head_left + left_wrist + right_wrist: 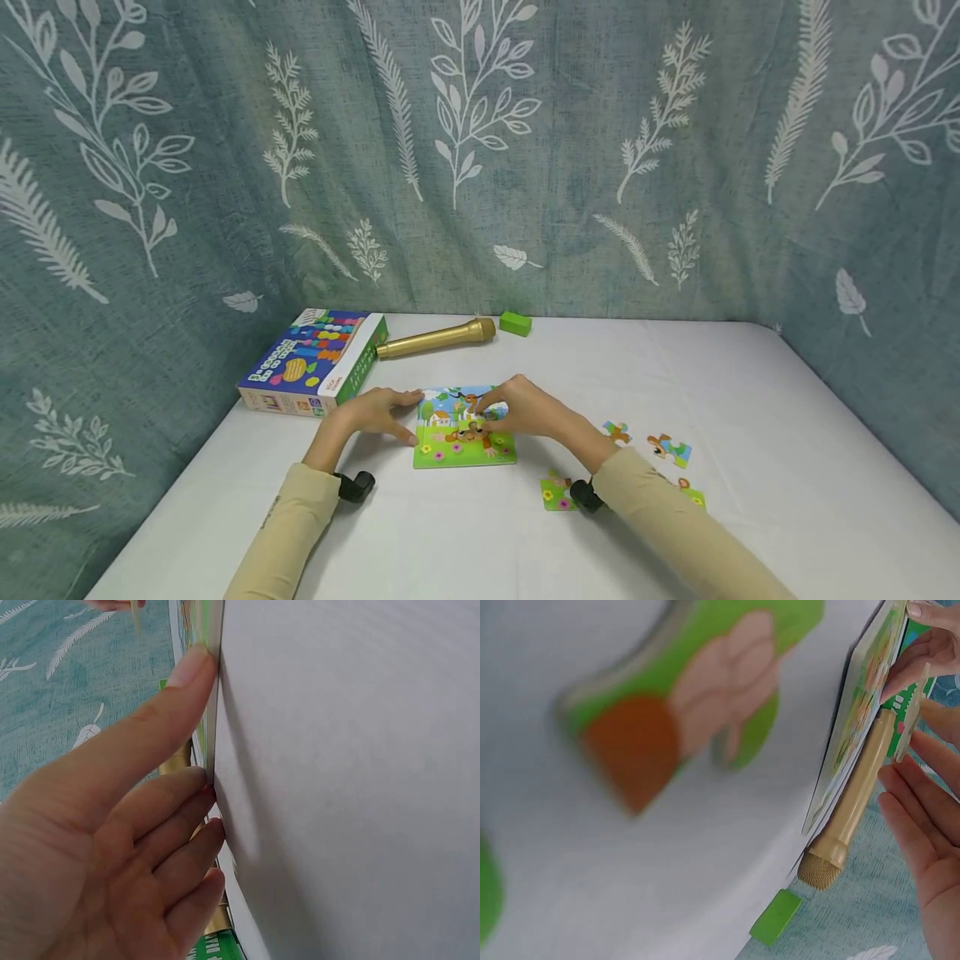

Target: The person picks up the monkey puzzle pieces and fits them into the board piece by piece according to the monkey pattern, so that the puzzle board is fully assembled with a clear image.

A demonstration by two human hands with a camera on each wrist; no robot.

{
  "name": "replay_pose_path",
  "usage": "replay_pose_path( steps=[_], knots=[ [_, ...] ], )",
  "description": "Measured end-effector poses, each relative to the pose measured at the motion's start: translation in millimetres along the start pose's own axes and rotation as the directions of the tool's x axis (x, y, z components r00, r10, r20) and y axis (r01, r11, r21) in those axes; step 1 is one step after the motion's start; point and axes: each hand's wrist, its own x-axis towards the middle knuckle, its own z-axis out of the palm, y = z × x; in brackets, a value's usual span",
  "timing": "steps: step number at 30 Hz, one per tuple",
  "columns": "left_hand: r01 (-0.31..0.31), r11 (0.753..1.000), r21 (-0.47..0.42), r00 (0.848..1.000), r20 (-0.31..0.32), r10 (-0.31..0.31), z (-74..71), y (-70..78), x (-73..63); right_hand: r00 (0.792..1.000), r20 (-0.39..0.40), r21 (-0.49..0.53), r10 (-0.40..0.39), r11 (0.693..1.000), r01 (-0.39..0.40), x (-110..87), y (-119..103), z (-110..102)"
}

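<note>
A picture puzzle board (450,456) with a green meadow, small houses and a monkey lies flat on the white table. My left hand (377,414) rests against the board's left side, thumb near its front corner and fingers farther back. In the left wrist view the thumb and fingertips touch the board's edge (212,727). Above the board, my right hand (528,407) pinches a puzzle piece (911,721) between thumb and fingers. The piece appears edge-on and tilted in the right wrist view, with the other fingers stretched out beside it.
Loose puzzle pieces (670,450) lie to the right, some partly hidden by my right forearm. A colourful game box (315,358) stands at the back left. Behind the board are a gold toy microphone (437,339) and a green block (515,323). A patterned curtain (555,167) borders the table.
</note>
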Motion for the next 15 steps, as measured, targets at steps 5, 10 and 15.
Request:
replay_pose_path(
  steps=[5,10,15],
  knots=[
    [0.0,1.0,-0.003,1.0,0.002,0.0,-0.1,-1.0,-0.4,1.0,0.028,0.014,-0.012,1.0,0.011,10.5,-5.4,5.8],
    [-0.004,1.0,-0.012,1.0,0.005,0.004,0.5,-1.5,-0.1,0.999,0.034,0.003,-0.016,1.0,0.016,20.2,-11.5,10.8],
    [-0.016,1.0,-0.003,1.0,0.012,0.016,1.1,-2.6,2.1,0.999,0.041,0.027,-0.008,1.0,0.007,28.1,-18.5,14.3]
  ],
)
